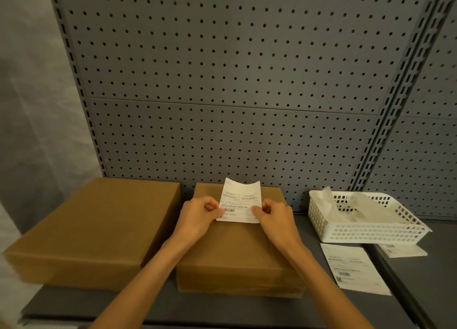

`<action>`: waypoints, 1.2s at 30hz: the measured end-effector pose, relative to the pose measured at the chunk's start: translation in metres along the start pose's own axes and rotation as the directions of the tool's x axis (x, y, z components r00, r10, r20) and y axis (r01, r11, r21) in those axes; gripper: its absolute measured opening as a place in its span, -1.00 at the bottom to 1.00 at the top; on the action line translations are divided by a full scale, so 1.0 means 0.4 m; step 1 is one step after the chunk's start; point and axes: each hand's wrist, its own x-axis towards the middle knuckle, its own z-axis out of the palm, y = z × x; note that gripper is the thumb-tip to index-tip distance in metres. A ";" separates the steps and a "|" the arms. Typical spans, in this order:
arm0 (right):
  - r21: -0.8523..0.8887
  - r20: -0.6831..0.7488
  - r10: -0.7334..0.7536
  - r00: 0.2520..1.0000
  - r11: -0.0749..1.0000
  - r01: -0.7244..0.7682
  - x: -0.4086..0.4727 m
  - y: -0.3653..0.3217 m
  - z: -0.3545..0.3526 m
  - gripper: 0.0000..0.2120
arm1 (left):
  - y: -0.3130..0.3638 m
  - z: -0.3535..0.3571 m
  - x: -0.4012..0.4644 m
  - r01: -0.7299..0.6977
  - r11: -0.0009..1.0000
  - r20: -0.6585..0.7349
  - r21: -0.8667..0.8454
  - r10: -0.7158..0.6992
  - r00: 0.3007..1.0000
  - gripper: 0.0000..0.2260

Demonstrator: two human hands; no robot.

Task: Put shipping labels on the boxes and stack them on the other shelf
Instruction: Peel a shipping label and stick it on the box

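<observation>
A white shipping label (241, 200) with printed text and a barcode is held upright over the middle brown cardboard box (237, 249). My left hand (200, 217) pinches the label's lower left corner. My right hand (274, 218) pinches its lower right edge. The label's top edge curls back toward the pegboard. A second, larger brown box (96, 227) lies to the left on the same grey shelf (158, 306). I see no label on the top of either box.
A white plastic basket (366, 229) holding backing papers stands at the right. One more label sheet (353, 269) lies flat in front of it, and another (403, 250) sticks out beneath the basket. A grey pegboard (235, 81) forms the back wall.
</observation>
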 end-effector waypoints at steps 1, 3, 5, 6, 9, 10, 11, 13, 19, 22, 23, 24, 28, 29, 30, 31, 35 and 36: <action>-0.005 -0.005 0.003 1.000 1.000 -0.003 -0.001 0.002 0.000 -0.73 | -0.001 0.002 -0.002 -0.009 1.000 0.002 0.016 0.008 1.000 -0.93; -0.010 -0.009 0.011 1.000 1.000 -0.011 -0.002 0.008 0.000 -0.75 | 0.000 0.007 -0.007 -0.027 0.998 0.002 0.057 0.026 1.000 -0.91; -0.010 -0.005 0.016 1.000 1.000 -0.016 -0.002 0.012 0.002 -0.77 | 0.000 0.010 -0.011 -0.042 0.995 -0.005 0.095 0.042 0.999 -0.90; -0.007 -0.005 0.017 1.000 1.000 -0.017 -0.001 0.013 0.003 -0.77 | 0.000 0.011 -0.012 -0.047 0.993 -0.010 0.105 0.048 0.999 -0.89; -0.012 -0.011 0.011 1.000 1.000 -0.011 -0.002 0.013 0.003 -0.74 | 0.000 0.011 -0.013 -0.053 0.992 -0.017 0.116 0.055 0.998 -0.87; -0.015 -0.009 0.010 1.000 1.000 -0.010 -0.002 0.013 0.004 -0.73 | 0.001 0.011 -0.014 -0.056 0.991 -0.019 0.122 0.059 0.998 -0.87; -0.017 -0.007 0.009 1.000 1.000 -0.009 -0.003 0.013 0.004 -0.73 | 0.002 0.011 -0.015 -0.060 0.990 -0.021 0.130 0.063 0.998 -0.86; -0.023 -0.009 0.011 1.000 1.000 -0.012 -0.002 0.016 0.006 -0.73 | 0.004 0.013 -0.016 -0.067 0.987 -0.025 0.147 0.071 0.997 -0.86; -0.045 0.004 0.013 1.000 0.999 -0.012 -0.001 0.023 0.009 -0.77 | 0.008 0.016 -0.021 -0.088 0.977 -0.019 0.195 0.094 0.995 -0.88; -0.061 0.001 0.009 1.000 0.998 -0.009 0.002 0.025 0.011 -0.78 | 0.010 0.017 -0.025 -0.095 0.972 -0.025 0.215 0.103 0.994 -0.90; -0.066 0.001 0.010 1.000 0.998 -0.010 0.002 0.025 0.010 -0.78 | 0.009 0.018 -0.025 -0.095 0.971 -0.028 0.221 0.104 0.994 -0.91; -0.069 0.001 0.012 1.000 0.998 -0.011 0.003 0.026 0.011 -0.78 | 0.009 0.018 -0.026 -0.096 0.969 -0.031 0.226 0.105 0.994 -0.91; -0.049 -0.009 0.009 1.000 0.999 -0.010 0.002 0.025 0.011 -0.78 | 0.005 0.018 -0.025 -0.100 0.964 -0.047 0.247 0.115 0.992 -0.88; -0.043 -0.010 0.008 1.000 0.999 -0.008 0.002 0.025 0.011 -0.78 | 0.004 0.018 -0.025 -0.101 0.961 -0.048 0.258 0.117 0.992 -0.87; -0.037 -0.010 0.007 1.000 0.999 -0.007 0.001 0.025 0.010 -0.78 | 0.005 0.018 -0.025 -0.101 0.958 -0.049 0.268 0.118 0.992 -0.86; -0.030 -0.009 0.009 1.000 1.000 -0.009 0.001 0.025 0.010 -0.78 | 0.004 0.019 -0.025 -0.099 0.956 -0.049 0.275 0.117 0.992 -0.86; 0.025 0.003 0.029 1.000 0.999 -0.029 0.001 0.025 0.008 -0.81 | 0.002 0.018 -0.021 -0.039 0.962 -0.074 0.269 0.061 0.995 -0.80; 0.038 0.008 0.031 0.999 0.999 -0.032 0.001 0.024 0.007 -0.82 | 0.001 0.017 -0.020 -0.015 0.965 -0.080 0.260 0.037 0.996 -0.77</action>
